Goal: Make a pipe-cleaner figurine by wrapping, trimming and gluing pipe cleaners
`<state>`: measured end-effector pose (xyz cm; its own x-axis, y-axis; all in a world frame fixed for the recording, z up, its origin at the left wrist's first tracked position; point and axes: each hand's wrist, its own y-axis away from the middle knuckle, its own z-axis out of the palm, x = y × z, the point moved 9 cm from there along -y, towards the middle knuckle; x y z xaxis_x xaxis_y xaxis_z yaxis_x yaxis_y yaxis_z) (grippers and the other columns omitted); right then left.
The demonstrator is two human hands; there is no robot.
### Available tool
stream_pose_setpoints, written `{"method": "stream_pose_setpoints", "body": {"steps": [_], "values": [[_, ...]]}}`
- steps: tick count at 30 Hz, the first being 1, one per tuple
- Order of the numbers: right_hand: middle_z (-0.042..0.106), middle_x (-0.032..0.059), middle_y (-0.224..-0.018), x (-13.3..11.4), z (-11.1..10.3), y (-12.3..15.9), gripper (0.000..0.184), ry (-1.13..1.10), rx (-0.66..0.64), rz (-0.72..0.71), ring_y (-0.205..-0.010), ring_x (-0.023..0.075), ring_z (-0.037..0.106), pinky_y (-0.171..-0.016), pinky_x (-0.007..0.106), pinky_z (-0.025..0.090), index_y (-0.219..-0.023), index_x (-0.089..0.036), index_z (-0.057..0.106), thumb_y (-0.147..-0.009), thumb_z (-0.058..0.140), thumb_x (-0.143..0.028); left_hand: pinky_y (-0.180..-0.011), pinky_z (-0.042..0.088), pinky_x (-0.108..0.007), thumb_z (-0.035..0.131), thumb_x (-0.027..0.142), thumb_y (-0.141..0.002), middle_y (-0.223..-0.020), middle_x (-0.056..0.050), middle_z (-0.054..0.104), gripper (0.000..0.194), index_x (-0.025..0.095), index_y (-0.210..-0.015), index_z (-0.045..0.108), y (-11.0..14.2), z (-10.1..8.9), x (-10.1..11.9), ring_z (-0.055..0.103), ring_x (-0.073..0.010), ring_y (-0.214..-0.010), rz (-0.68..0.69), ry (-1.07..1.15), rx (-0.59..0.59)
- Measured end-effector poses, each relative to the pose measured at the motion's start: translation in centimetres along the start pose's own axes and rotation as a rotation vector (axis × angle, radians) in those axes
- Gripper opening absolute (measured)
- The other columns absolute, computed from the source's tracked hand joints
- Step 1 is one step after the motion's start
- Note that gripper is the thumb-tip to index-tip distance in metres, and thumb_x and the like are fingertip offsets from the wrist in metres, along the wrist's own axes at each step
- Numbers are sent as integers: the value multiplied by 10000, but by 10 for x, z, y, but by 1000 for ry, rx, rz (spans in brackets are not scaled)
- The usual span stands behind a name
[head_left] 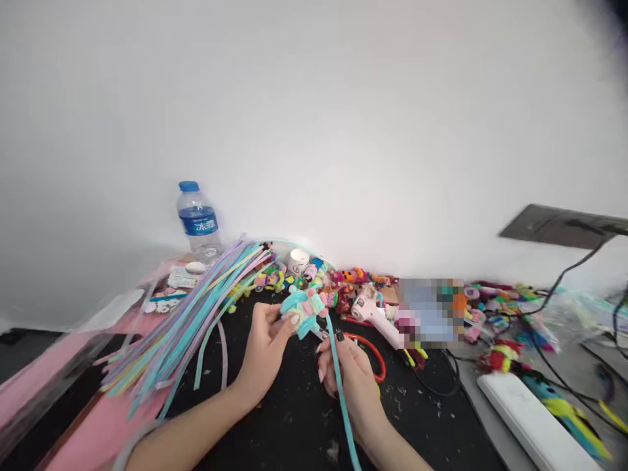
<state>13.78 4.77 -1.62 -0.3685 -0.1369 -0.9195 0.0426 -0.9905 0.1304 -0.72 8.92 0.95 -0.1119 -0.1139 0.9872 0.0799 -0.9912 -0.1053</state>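
Note:
My left hand (265,343) pinches a small fluffy craft piece (303,309) of teal, pink and yellow pipe cleaner, held just above the black table (294,425). My right hand (354,379) is closed around a long teal pipe cleaner (343,399) that runs from the craft piece down toward me. The right hand also seems to hold scissors with red-orange handles (375,356), their blades near the craft piece.
A bundle of pastel pipe cleaners (196,307) fans out on the left over a pink sheet (98,432). A water bottle (197,222) stands at the wall. A pink glue gun (375,314), small colourful craft pieces (343,278), cables and a white power strip (530,425) lie to the right.

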Motion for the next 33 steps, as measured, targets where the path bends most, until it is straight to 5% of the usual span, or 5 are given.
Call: {"method": "stream_pose_setpoints", "body": {"steps": [10,15,20,33], "values": [[473,-62,-439,8,12,1,325,126,-76,62,-283,38,324,-266,140,198,-700,-167,497,-841,525,-459,-755,527,-342,590,383,-802,-918,-24,611,294,202,-935,400,3,3,-4,633,-164,-832,-50,49,-28],[603,-11,-600,9,15,2,241,65,-65,104,-325,58,465,-276,136,325,-817,-147,526,-799,588,-380,-758,525,-347,597,386,-793,-921,-31,621,300,202,-932,405,5,4,-8,638,-169,-833,-67,58,-38],[671,66,-750,3,17,5,229,-104,-70,128,-532,133,642,-495,214,515,-894,-125,550,-794,595,-326,-750,520,-340,595,385,-793,-926,-31,612,296,203,-939,413,4,0,-9,633,-164,-813,-49,7,-19],[659,55,-623,16,26,7,325,-16,-125,193,-459,123,629,-457,194,501,-711,-124,509,-748,675,-401,-647,491,-253,566,355,-821,-834,5,609,233,211,-900,400,11,9,-2,615,-128,-722,-31,-28,-74]]}}
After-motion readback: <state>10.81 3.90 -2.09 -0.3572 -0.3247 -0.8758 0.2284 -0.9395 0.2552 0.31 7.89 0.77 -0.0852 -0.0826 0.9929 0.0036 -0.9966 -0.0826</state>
